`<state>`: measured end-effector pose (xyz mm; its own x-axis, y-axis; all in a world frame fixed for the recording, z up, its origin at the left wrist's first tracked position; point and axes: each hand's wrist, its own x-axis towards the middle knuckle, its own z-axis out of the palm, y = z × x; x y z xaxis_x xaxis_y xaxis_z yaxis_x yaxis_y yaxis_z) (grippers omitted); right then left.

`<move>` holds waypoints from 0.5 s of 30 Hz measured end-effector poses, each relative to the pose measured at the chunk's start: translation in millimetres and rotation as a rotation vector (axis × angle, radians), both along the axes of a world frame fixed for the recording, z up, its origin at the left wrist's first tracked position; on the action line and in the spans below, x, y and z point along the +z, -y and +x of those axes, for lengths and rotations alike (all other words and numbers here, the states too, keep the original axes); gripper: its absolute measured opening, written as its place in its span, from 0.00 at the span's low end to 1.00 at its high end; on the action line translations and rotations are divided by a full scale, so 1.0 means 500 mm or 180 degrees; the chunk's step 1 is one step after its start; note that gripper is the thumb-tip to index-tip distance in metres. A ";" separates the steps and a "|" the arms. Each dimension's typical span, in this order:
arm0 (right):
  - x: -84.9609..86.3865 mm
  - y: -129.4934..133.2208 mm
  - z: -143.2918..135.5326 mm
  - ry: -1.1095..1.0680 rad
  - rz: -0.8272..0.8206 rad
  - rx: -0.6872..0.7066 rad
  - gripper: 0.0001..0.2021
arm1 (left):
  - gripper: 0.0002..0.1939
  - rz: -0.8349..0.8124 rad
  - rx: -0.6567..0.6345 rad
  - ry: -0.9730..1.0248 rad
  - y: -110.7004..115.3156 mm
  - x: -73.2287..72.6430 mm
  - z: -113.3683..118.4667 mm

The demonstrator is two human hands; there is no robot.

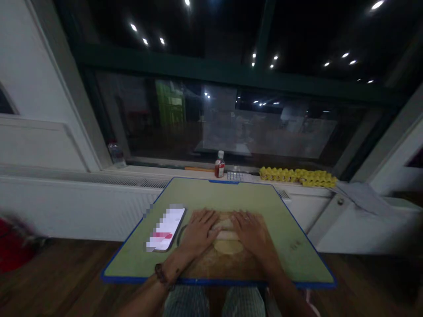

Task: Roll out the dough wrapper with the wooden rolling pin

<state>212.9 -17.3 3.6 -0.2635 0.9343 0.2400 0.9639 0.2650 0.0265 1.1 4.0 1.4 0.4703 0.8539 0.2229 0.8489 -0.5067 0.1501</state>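
A wooden board (211, 266) lies on a small green table with a blue edge. On it is a flat, round piece of pale dough (228, 247). Across the dough runs a pale cylinder that looks like a rolling pin (227, 235), its ends hidden under my hands. My left hand (200, 229) rests palm down on its left end, fingers stretched forward. Over the right end lies my right hand (248, 229), also palm down with fingers extended. A dark curved edge of some round object shows beside my left hand, partly hidden by it.
Left of the board a phone (167, 230) with a lit screen lies on the green table (297, 259). Along the windowsill behind stand a small bottle (219, 164) with red contents and a yellow egg tray (297, 176). A grey cloth (366, 200) lies at the right.
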 end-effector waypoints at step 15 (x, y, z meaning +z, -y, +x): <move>-0.037 -0.115 0.031 -0.0539 0.0492 0.0321 0.21 | 0.23 -0.0026 0.0220 0.0017 -0.097 0.015 0.018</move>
